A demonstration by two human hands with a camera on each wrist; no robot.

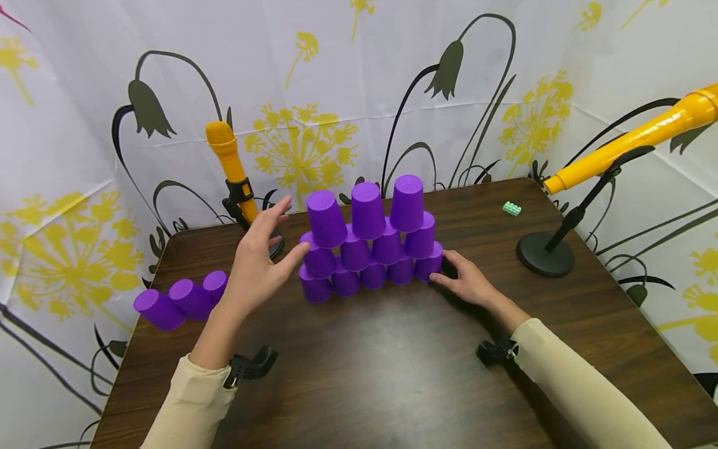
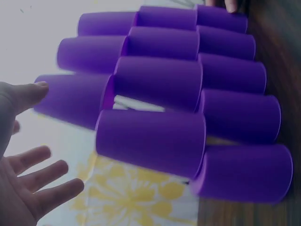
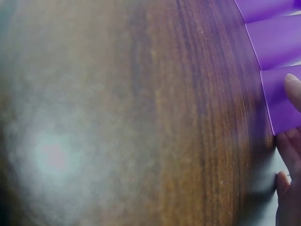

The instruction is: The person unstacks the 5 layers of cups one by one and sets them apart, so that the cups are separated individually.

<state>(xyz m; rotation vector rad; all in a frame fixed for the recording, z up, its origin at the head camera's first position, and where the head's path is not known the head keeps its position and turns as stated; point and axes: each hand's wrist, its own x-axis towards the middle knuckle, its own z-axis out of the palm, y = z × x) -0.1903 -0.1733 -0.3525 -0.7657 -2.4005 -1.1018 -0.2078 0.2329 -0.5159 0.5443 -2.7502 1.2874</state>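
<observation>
Upside-down purple cups stand stacked in three rows, each row shorter than the one below. My left hand (image 1: 260, 255) is raised at the stack's left side with its fingers spread. Its thumb is near the left top-row cup (image 1: 326, 219); in the left wrist view the thumb tip overlaps that cup (image 2: 75, 99), and I cannot tell if it touches. Low at the other end, my right hand (image 1: 468, 280) holds the rightmost bottom cup (image 1: 429, 263), thumb at its front and fingers round its side. The right wrist view shows that thumb against the cup (image 3: 277, 110).
Three more purple cups (image 1: 191, 299) stand upside down left of my left forearm. A yellow microphone (image 1: 230, 156) on a stand is behind my left hand. Another yellow microphone (image 1: 634, 143) angles over a round black base (image 1: 545, 254) at right. A green toy brick (image 1: 512, 208) lies near the back edge.
</observation>
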